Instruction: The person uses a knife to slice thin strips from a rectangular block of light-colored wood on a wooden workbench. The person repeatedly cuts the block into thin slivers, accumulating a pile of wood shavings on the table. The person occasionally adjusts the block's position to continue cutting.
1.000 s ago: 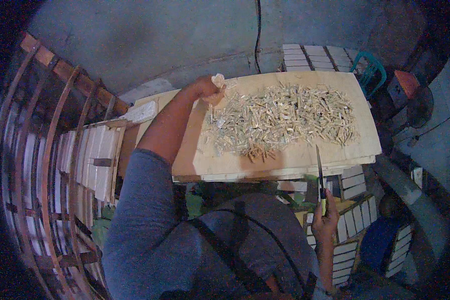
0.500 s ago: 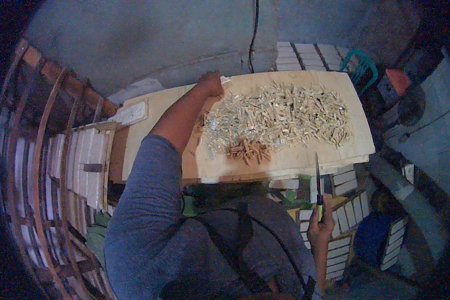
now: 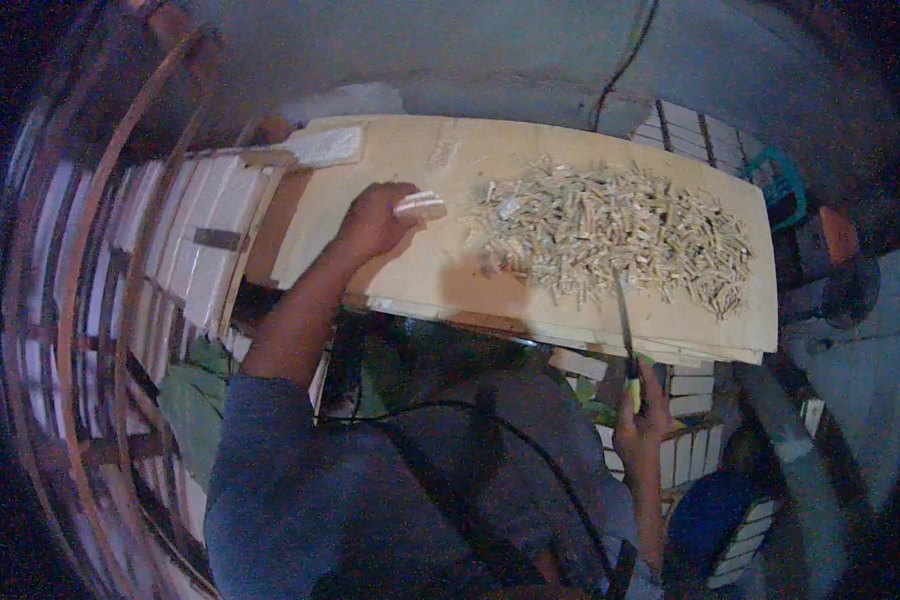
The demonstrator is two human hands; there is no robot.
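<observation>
My left hand (image 3: 375, 222) is closed on a small pale block with white bands (image 3: 420, 206), above the left part of the wooden board (image 3: 400, 150). To its right lies a wide heap of short, light-coloured sticks (image 3: 620, 230). My right hand (image 3: 642, 420) grips a knife (image 3: 625, 325) by its black and yellow-green handle, at the board's near edge. The blade points away from me, and its tip reaches the near side of the heap. I cannot tell whether the tip touches the sticks.
A white rectangular slab (image 3: 325, 147) rests at the board's far left corner. Racks with pale slabs (image 3: 185, 240) stand on the left. Trays of white blocks (image 3: 695, 455) sit below on the right. A teal plastic chair (image 3: 778, 185) is beyond the right end, and a grey wall rises behind.
The view has shifted, so the board appears further right. My left hand has drawn back from the far edge beside the heap, bringing the pale block nearer. The knife still points away, tilted slightly left.
</observation>
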